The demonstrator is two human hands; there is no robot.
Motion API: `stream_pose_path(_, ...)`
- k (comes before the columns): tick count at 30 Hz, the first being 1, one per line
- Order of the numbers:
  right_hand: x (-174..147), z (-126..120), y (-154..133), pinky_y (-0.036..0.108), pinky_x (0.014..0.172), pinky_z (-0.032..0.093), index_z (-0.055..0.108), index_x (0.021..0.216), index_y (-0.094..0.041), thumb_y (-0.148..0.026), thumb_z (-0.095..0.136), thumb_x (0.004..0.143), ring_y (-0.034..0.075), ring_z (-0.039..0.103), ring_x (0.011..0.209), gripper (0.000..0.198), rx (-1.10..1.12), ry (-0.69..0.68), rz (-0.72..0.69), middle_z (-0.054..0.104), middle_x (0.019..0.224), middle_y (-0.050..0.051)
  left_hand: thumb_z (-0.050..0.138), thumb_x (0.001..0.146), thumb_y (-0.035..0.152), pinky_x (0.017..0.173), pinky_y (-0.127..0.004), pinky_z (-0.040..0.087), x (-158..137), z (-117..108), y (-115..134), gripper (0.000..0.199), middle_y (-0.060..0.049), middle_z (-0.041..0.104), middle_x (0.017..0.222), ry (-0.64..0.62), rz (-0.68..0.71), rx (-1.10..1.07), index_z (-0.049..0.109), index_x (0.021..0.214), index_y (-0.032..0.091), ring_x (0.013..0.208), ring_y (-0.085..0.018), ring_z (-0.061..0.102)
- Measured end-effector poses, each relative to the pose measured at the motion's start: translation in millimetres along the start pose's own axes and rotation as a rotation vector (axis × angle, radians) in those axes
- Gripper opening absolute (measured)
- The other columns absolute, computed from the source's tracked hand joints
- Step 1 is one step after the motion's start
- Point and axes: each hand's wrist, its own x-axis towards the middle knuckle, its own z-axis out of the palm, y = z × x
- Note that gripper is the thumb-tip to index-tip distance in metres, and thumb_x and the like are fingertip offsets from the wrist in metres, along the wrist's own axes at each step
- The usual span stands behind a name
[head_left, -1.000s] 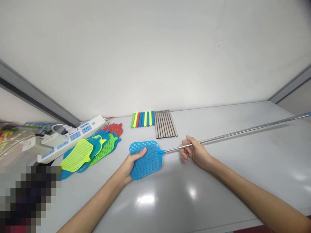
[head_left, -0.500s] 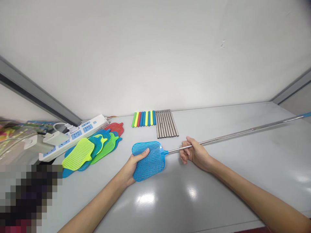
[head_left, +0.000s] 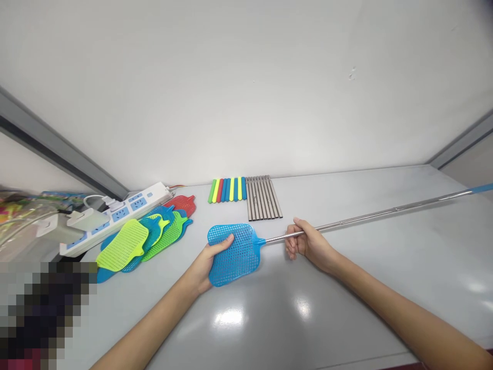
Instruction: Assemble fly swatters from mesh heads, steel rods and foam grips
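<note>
A blue fly swatter (head_left: 239,259) with a long extended metal rod (head_left: 370,214) lies across my two hands above the table. My left hand (head_left: 208,264) grips the left edge of its perforated head, thumb on top and the other fingers hidden beneath. Close to where the head joins the rod, my right hand (head_left: 306,241) is closed around the rod, with the fingers curled. The rod slants up to the right and ends in a blue handle (head_left: 481,189) at the frame's edge.
Several loose swatter heads (head_left: 125,246) lie overlapping at the left, beside a white power strip (head_left: 148,193) with plugs in it. Toward the wall, a row of coloured handles (head_left: 231,189) adjoins a row of metal tubes (head_left: 264,198). Plastic packaging (head_left: 19,221) sits far left.
The rod's handle end has dropped slightly and shifted left, bringing more of the blue handle into view. Both hands keep their hold.
</note>
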Motion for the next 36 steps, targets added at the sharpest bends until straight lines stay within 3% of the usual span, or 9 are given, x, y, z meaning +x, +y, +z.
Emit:
stream_pose_path(12, 0.7, -0.5, 0.3, 0.026, 0.046, 0.036, 0.045, 0.049, -0.016, -0.042, 0.029, 0.081, 0.013, 0.047, 0.041, 0.044, -0.002, 0.005, -0.006, 0.047, 0.045, 0.001, 0.057, 0.072, 0.023, 0.079, -0.040, 0.046, -0.5, 1.8, 0.4, 0.034, -0.012, 0.064, 0.097, -0.005, 0.003, 0.011, 0.056, 0.104, 0.013, 0.089, -0.027, 0.058)
stream_pose_path(20, 1.8, -4.7, 1.9, 0.026, 0.043, 0.036, 0.044, 0.041, -0.016, -0.042, 0.023, 0.082, 0.014, 0.049, 0.038, 0.052, -0.229, -0.030, -0.054, 0.048, 0.039, 0.004, 0.059, 0.069, 0.025, 0.078, -0.040, 0.047, -1.1, 1.5, -1.8, 0.033, -0.011, 0.065, 0.093, 0.046, 0.009, 0.061, 0.058, 0.100, 0.013, 0.085, -0.026, 0.060)
stream_pose_path(25, 0.5, -6.3, 0.9, 0.026, 0.043, 0.035, 0.043, 0.042, -0.016, -0.042, 0.019, 0.083, 0.015, 0.049, 0.039, 0.054, -0.245, -0.088, -0.042, 0.050, 0.039, 0.005, 0.060, 0.069, 0.027, 0.076, -0.043, 0.047, -1.4, -0.2, -6.6, 0.031, -0.010, 0.066, 0.090, 0.056, 0.094, 0.105, 0.058, 0.097, 0.014, 0.082, -0.027, 0.061)
stream_pose_path(36, -1.9, -3.0, -1.7, 0.026, 0.043, 0.036, 0.048, 0.045, -0.014, -0.042, 0.016, 0.083, 0.015, 0.052, 0.044, 0.057, -0.321, -0.115, -0.026, 0.053, 0.045, 0.006, 0.060, 0.069, 0.028, 0.072, -0.041, 0.049, 0.5, 0.8, -7.3, 0.028, -0.010, 0.066, 0.087, 0.075, 0.073, 0.116, 0.060, 0.093, 0.015, 0.079, -0.026, 0.062)
